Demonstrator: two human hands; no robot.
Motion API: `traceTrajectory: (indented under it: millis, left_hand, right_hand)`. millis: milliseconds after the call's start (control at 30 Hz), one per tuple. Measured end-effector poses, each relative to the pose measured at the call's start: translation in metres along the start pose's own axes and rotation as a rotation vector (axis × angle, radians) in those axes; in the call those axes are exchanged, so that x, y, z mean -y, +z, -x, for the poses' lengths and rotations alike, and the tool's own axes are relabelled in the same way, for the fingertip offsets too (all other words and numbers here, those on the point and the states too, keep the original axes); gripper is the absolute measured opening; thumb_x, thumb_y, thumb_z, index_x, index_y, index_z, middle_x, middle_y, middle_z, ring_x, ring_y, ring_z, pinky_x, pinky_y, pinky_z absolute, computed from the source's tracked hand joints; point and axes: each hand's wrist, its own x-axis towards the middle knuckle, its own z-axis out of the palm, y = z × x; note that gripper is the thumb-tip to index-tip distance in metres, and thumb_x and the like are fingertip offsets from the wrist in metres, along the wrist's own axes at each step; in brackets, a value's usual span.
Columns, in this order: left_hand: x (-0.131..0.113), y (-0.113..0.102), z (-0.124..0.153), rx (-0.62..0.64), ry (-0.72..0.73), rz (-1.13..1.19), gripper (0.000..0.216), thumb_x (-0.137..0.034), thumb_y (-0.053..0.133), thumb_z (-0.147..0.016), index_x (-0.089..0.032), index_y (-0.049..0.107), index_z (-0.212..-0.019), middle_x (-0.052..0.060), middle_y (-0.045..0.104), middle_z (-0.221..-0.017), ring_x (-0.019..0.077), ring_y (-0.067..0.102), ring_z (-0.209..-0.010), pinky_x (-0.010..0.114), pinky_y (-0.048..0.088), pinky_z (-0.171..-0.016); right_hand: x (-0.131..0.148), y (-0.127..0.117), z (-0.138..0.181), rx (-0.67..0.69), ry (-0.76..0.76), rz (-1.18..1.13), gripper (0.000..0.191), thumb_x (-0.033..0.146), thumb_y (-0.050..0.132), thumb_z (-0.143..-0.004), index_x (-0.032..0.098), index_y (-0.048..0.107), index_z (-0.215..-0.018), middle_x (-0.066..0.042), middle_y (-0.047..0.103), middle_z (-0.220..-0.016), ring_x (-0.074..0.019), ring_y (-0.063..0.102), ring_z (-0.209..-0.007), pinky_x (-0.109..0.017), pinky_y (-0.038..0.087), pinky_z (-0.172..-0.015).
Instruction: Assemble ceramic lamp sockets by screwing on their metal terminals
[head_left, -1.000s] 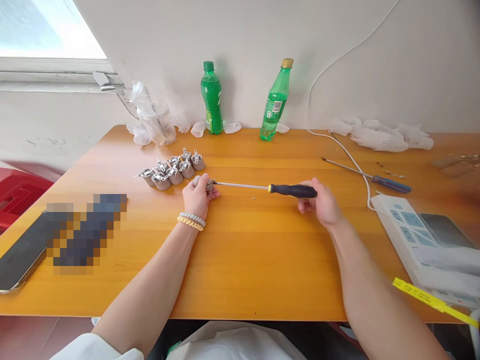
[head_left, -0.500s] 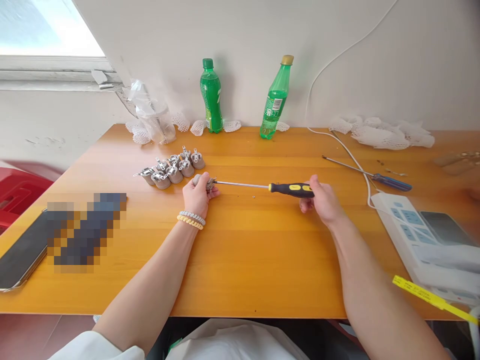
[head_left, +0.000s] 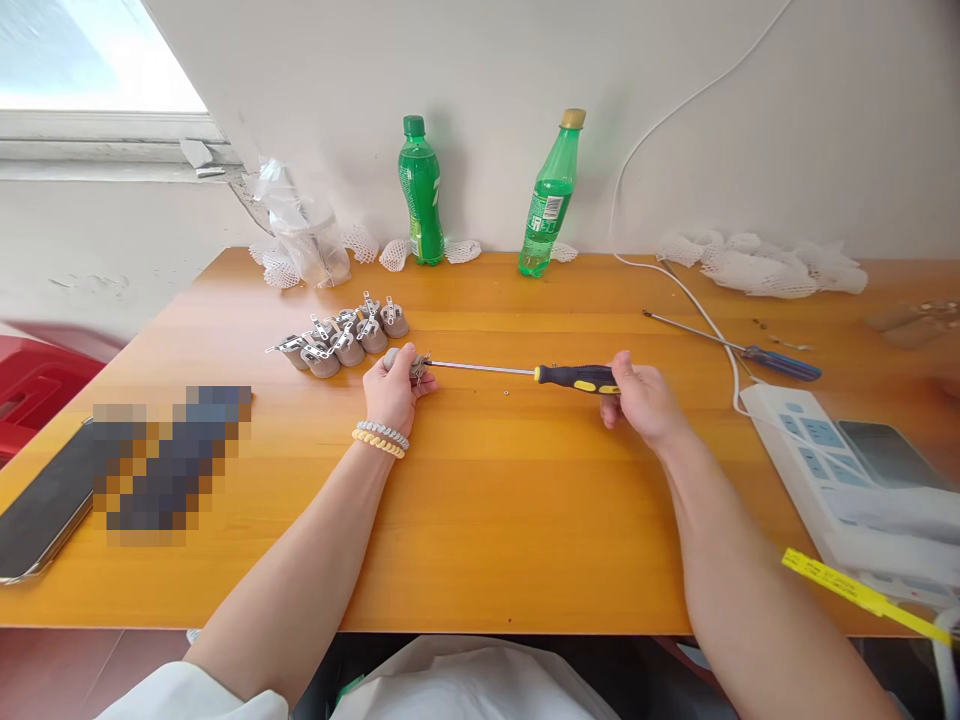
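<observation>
My left hand (head_left: 391, 390) is closed around a small grey-brown cylindrical part (head_left: 409, 364) with metal pieces on its right-hand end. In my right hand (head_left: 646, 400) is the handle end of a black and yellow screwdriver (head_left: 576, 378). Its long shaft lies level and its tip meets the metal end of the held part; the exact contact point is too small to make out. Just behind my left hand stands a cluster of several similar grey-brown cylindrical parts (head_left: 348, 345) with metal strips on top.
A second screwdriver (head_left: 780, 362) with a blue handle lies at the right, near a white power strip (head_left: 787, 430) and a cable. Two green bottles (head_left: 424, 205) stand by the wall beside white foam netting (head_left: 780, 268). A dark phone (head_left: 49, 510) lies at the left.
The screwdriver's handle has turned about its axis: its yellow patches now face lower. Both hands keep nearly the same place.
</observation>
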Motion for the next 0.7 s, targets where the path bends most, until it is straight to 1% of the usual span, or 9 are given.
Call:
traceTrajectory:
  millis: [100, 133, 200, 267, 333, 467, 533, 600, 700]
  left_hand:
    - [0.001, 0.0, -0.001, 0.005, 0.002, -0.002, 0.029, -0.035, 0.069, -0.069, -0.017, 0.046, -0.065, -0.001, 0.053, -0.062, 0.0105, 0.055, -0.05, 0.028, 0.053, -0.05]
    - [0.001, -0.001, -0.001, 0.007, 0.003, -0.002, 0.03, -0.036, 0.069, -0.069, -0.017, 0.046, -0.065, -0.001, 0.053, -0.062, 0.0105, 0.055, -0.05, 0.028, 0.053, -0.05]
    - [0.001, -0.001, -0.001, 0.01, 0.007, 0.0, 0.03, -0.036, 0.069, -0.069, -0.017, 0.046, -0.065, -0.001, 0.053, -0.062, 0.0106, 0.056, -0.05, 0.028, 0.053, -0.05]
    - [0.001, -0.001, -0.001, 0.009, 0.01, 0.004, 0.03, -0.036, 0.069, -0.069, -0.017, 0.046, -0.064, -0.002, 0.052, -0.062, 0.0107, 0.056, -0.05, 0.028, 0.053, -0.05]
    - [0.001, -0.001, -0.001, 0.006, 0.011, 0.009, 0.031, -0.035, 0.069, -0.068, -0.017, 0.045, -0.064, -0.001, 0.052, -0.062, 0.0109, 0.056, -0.05, 0.028, 0.053, -0.05]
    - [0.0, 0.0, 0.0, 0.001, 0.004, 0.001, 0.03, -0.035, 0.069, -0.068, -0.017, 0.045, -0.064, -0.001, 0.052, -0.062, 0.0108, 0.056, -0.05, 0.028, 0.053, -0.05]
    - [0.0, 0.0, 0.0, 0.001, 0.006, -0.002, 0.03, -0.035, 0.069, -0.069, -0.017, 0.045, -0.064, -0.001, 0.052, -0.062, 0.0109, 0.055, -0.05, 0.028, 0.053, -0.05]
    - [0.001, 0.0, -0.001, 0.003, 0.01, -0.003, 0.03, -0.035, 0.069, -0.069, -0.017, 0.045, -0.063, -0.001, 0.052, -0.062, 0.0109, 0.056, -0.05, 0.029, 0.053, -0.049]
    - [0.001, -0.001, -0.002, 0.004, 0.007, -0.005, 0.03, -0.034, 0.069, -0.069, -0.017, 0.045, -0.063, -0.001, 0.052, -0.062, 0.011, 0.056, -0.051, 0.029, 0.054, -0.05]
  right_hand:
    - [0.005, 0.0, 0.002, 0.097, -0.016, -0.219, 0.041, 0.059, 0.041, -0.085, 0.021, 0.053, -0.086, -0.003, 0.059, -0.049, -0.018, 0.055, -0.044, -0.029, 0.035, -0.043]
    - [0.007, 0.0, 0.002, 0.123, -0.024, -0.292, 0.035, 0.055, 0.045, -0.083, 0.022, 0.05, -0.094, -0.002, 0.061, -0.054, -0.0185, 0.057, -0.048, -0.029, 0.036, -0.044]
    - [0.01, 0.001, 0.004, 0.14, -0.03, -0.36, 0.033, 0.047, 0.053, -0.081, 0.026, 0.043, -0.103, 0.002, 0.061, -0.057, -0.0184, 0.059, -0.05, -0.028, 0.039, -0.047]
    - [0.009, 0.002, 0.004, 0.122, -0.024, -0.319, 0.032, 0.046, 0.056, -0.081, 0.026, 0.041, -0.102, 0.005, 0.058, -0.052, -0.0166, 0.055, -0.045, -0.028, 0.039, -0.046]
    - [0.007, 0.003, 0.003, 0.084, -0.022, -0.22, 0.03, 0.052, 0.052, -0.084, 0.025, 0.044, -0.095, 0.006, 0.053, -0.044, -0.0149, 0.05, -0.038, -0.027, 0.036, -0.043]
    - [-0.001, 0.003, 0.0, -0.014, -0.015, -0.021, 0.047, 0.066, 0.042, -0.084, 0.022, 0.05, -0.071, 0.003, 0.043, -0.034, -0.014, 0.044, -0.032, -0.029, 0.035, -0.04]
    - [-0.001, 0.003, 0.0, -0.02, 0.009, 0.002, 0.053, 0.069, 0.038, -0.083, 0.021, 0.051, -0.064, 0.001, 0.042, -0.033, -0.0147, 0.044, -0.033, -0.03, 0.035, -0.04]
    - [0.002, 0.002, 0.0, 0.026, 0.029, -0.085, 0.052, 0.068, 0.036, -0.083, 0.021, 0.052, -0.067, -0.001, 0.047, -0.036, -0.0162, 0.048, -0.036, -0.03, 0.034, -0.04]
    - [0.009, 0.001, 0.002, 0.13, 0.007, -0.319, 0.035, 0.056, 0.044, -0.082, 0.023, 0.051, -0.092, -0.001, 0.058, -0.05, -0.0187, 0.055, -0.045, -0.029, 0.035, -0.043]
